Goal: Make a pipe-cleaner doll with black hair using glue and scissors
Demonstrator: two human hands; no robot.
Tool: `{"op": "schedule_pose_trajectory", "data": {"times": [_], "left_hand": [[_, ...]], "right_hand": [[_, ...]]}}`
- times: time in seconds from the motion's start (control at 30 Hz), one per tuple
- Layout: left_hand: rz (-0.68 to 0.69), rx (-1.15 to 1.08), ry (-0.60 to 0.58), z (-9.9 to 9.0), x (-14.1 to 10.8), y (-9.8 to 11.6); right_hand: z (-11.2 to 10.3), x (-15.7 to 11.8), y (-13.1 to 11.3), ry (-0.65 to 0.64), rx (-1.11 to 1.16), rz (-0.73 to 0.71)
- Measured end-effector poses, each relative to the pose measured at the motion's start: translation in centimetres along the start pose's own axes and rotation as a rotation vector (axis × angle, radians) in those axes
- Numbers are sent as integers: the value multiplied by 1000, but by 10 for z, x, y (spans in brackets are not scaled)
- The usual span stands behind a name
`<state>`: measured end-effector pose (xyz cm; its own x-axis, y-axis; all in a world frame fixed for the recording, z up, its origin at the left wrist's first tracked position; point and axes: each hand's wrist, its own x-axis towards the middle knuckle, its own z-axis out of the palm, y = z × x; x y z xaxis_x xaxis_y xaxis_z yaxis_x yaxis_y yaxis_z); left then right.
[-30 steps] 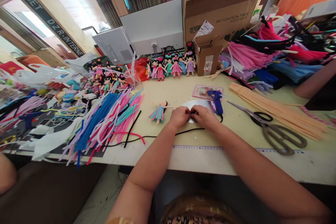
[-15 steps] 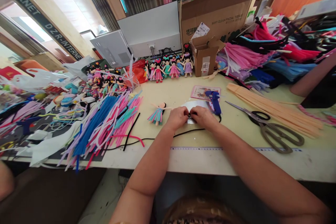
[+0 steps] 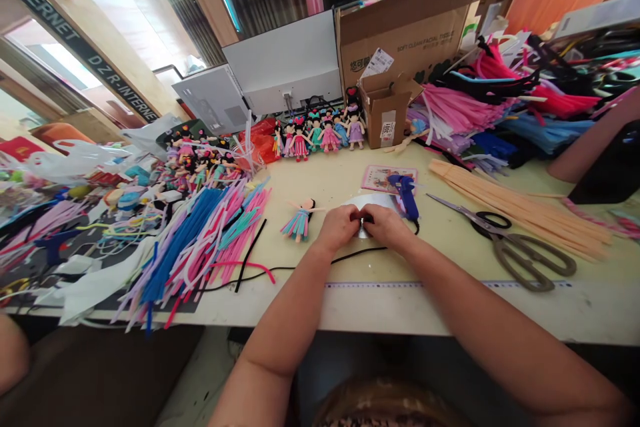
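My left hand (image 3: 341, 227) and my right hand (image 3: 386, 224) meet fingertip to fingertip over a pale shiny sheet (image 3: 373, 201). Both are closed, pinching a small black piece (image 3: 362, 221) that is mostly hidden by the fingers; I cannot make out its kind. Left of my hands lies a small doll (image 3: 299, 220) with a blue and pink striped skirt and black hair. Just beyond my right hand a blue glue gun (image 3: 405, 197) rests by a printed pink card (image 3: 380, 178). Large scissors (image 3: 505, 237) lie open farther right.
Bundles of coloured pipe cleaners (image 3: 200, 233) cover the left side; peach ones (image 3: 520, 213) lie at right. Finished dolls (image 3: 320, 137) stand along the back beside a cardboard box (image 3: 385, 113). A black cord (image 3: 345, 255) runs across the table above a ruler strip (image 3: 370, 285).
My hands stay together over the sheet, with the fingertips drawn slightly closer around the black piece. The whole view has shifted a little; the things on the table lie as before.
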<state>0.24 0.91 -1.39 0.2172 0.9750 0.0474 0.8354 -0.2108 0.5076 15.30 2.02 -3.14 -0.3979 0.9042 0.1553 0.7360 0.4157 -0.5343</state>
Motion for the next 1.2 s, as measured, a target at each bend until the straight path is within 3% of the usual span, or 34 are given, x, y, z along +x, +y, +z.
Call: {"op": "schedule_pose_trajectory", "data": {"times": [0.43,0.7,1.2], "left_hand": [[-9,-135,-3,4,1,-3],[-40,-240,40,-4,-3,-7],[-101,-163,-30,-13,-1,-13]], "right_hand": [[11,-1,0,27,96,-40],[14,2,2,27,69,-49],[11,6,6,-12,-39,-166]]}}
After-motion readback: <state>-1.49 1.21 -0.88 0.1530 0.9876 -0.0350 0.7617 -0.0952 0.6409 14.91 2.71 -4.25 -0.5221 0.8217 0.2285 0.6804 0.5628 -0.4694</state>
